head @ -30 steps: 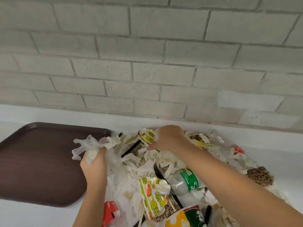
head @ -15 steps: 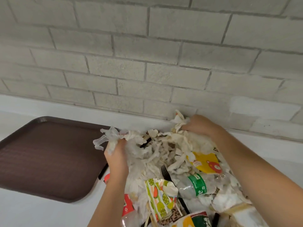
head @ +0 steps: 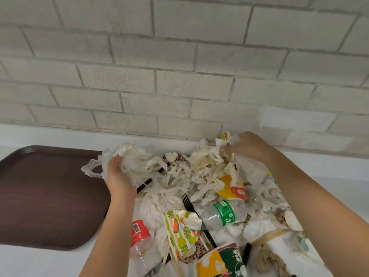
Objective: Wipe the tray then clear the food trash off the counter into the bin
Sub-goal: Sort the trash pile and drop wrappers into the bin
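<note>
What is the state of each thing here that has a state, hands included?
left hand: grips crumpled white plastic.
right hand: grips crumpled napkins.
tray: flat on the counter, beside the trash.
green-label bottle: lying on its side.
red-label bottle: lying on its side.
black fork: lying on the trash.

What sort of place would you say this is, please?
Probably a canteen or food-court clean-up station: a brown serving tray lies on a white counter against a pale brick wall, beside a heap of used napkins, plastic bottles and a black plastic fork.
</note>
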Demonstrator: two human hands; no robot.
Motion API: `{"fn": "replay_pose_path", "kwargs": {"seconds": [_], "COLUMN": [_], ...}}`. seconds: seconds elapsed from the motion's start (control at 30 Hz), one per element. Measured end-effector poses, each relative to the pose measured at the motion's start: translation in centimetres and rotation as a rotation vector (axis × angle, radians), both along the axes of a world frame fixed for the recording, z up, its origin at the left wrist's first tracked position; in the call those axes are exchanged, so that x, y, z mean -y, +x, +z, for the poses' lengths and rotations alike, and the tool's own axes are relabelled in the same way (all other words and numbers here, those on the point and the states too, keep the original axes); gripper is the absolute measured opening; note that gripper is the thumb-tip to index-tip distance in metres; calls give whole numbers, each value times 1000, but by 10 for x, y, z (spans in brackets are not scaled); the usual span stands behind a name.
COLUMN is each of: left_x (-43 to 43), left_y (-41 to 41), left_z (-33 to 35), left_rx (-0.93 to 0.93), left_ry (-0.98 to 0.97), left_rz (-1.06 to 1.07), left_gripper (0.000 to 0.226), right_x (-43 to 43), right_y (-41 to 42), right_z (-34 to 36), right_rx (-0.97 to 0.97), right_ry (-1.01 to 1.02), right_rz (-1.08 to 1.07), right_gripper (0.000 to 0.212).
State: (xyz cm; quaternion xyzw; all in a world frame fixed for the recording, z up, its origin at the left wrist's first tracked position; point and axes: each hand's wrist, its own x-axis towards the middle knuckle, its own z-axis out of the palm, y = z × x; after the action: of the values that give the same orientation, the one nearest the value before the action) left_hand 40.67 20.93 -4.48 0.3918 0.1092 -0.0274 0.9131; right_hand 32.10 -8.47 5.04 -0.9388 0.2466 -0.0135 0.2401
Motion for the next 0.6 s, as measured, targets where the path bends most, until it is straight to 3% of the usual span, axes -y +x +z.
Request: {"fn": "replay_pose_path", "kwargs": {"seconds": [0.17,0.3,0.43,0.6], "left_x": [-14,-28,-35,-37], "left_y": [-17,-24,-34,-46], "left_z": [-6,-9,-11,2], "left_rx": [12,18,7,-30], "left_ry": [135,198,233,226], "left_rz": [67,134,176,202], "left_gripper": [20,42,42,40], "right_x": [-7,0,-1,-9], "right_y": [-10,-32,-69,-117], "right_z": [7,12,17,21], "right_rx": [69,279,489,646], "right_ry": [65,274,436,523], "right_rz": [-10,-110,-173,-291], "right_gripper": [39,35,19,13]}}
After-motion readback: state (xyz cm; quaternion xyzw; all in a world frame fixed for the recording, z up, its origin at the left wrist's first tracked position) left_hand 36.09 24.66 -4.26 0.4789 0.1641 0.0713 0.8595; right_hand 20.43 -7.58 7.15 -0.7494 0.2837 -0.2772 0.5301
